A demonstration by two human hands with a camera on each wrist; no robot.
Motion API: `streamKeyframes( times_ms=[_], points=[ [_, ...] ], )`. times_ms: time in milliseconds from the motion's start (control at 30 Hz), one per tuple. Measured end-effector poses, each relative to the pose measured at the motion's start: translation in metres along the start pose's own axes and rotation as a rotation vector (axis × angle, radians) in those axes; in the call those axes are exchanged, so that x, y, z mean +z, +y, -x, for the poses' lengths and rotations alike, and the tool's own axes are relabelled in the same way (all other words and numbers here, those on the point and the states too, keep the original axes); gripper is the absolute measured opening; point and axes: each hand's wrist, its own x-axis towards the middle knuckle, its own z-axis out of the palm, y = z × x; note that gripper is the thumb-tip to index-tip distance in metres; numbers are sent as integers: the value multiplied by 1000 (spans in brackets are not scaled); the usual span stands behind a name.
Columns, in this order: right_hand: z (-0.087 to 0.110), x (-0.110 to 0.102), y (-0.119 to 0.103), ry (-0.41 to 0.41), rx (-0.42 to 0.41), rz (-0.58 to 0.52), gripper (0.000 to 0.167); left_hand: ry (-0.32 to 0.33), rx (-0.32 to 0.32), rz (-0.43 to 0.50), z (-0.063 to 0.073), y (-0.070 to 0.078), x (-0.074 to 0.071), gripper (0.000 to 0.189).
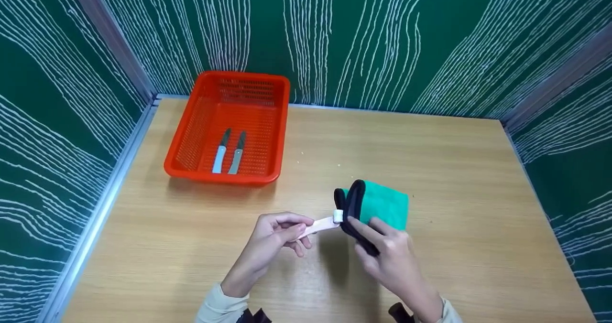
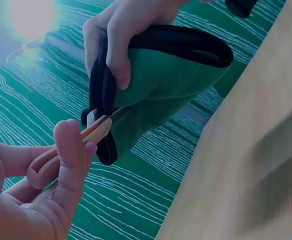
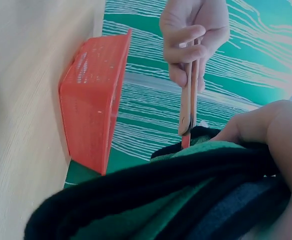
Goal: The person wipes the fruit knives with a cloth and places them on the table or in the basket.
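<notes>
My left hand (image 1: 267,242) pinches the pale pink, slotted handle (image 2: 48,167) of a knife (image 3: 186,107) between thumb and fingers. Most of its blade is hidden in a folded green cloth (image 1: 385,203) with black edging, above the table. My right hand (image 1: 394,258) grips the cloth from the other side, its fingers pressing the fold near where the blade enters. At the cloth's edge, beside the handle's end, shows a small white piece (image 1: 338,216), perhaps a tag. In the right wrist view the cloth's layers cover much of the lower part.
A red plastic basket (image 1: 282,136) stands at the back left of the wooden table (image 1: 454,170). Inside it lie a knife with a white handle (image 1: 219,159) and a knife with a greyish handle (image 1: 235,161). Green, white-streaked panels (image 1: 267,26) wall the table's back and sides.
</notes>
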Motion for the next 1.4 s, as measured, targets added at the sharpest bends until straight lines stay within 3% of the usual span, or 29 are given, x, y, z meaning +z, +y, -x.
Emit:
streamKeyframes(
  times_ms=[267,600,933,1233,1400],
  points=[
    [-1,-8,7,-4,11,69,42,0,4,22,1,2,-2,22],
    [2,-17,20,48,47,120,41,9,35,14,2,2,-6,24],
    [6,-25,29,80,158,105,37,24,51,43,4,-3,-10,28],
    [6,-32,33,147,180,60,34,13,102,59,7,-4,-13,30],
    [6,-34,34,173,183,73,32,23,93,60,7,-3,-14,34]
  ],
)
